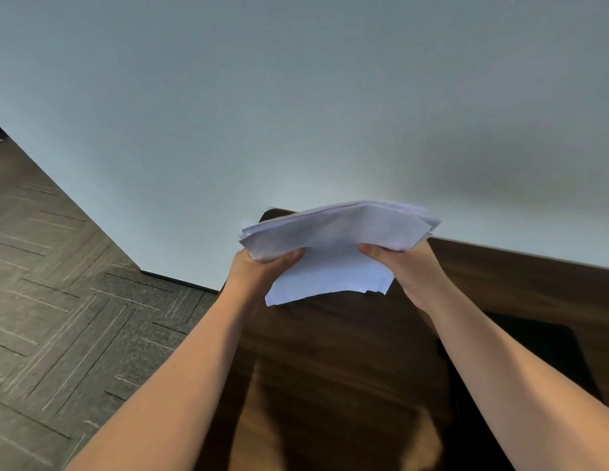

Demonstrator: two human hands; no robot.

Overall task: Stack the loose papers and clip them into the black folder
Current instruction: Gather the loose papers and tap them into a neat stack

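Sheets of loose white paper, gathered into a rough stack (333, 246), sit lifted above the dark brown wooden bench (347, 351), with the stack's long axis running left to right across the view and its far edge tipped upward toward the pale wall (296, 96). The edges are not squared: several corners fan out at the left and right ends, and the lowest sheets hang down toward the person in a loose flap. The left hand (262, 266) has its grip closed on the stack's left near corner, thumb on top and fingers beneath; the right hand (398, 266) has its grip closed on the right near side in the same way. Both bare forearms reach in from the bottom of the view. Flat on the bench at the right, partly hidden behind the right forearm, lies the black folder (541, 348), well apart from the papers; whether anything is inside it cannot be told. The bench surface under the stack is bare, and its left edge drops to grey patterned carpet floor (75, 300).
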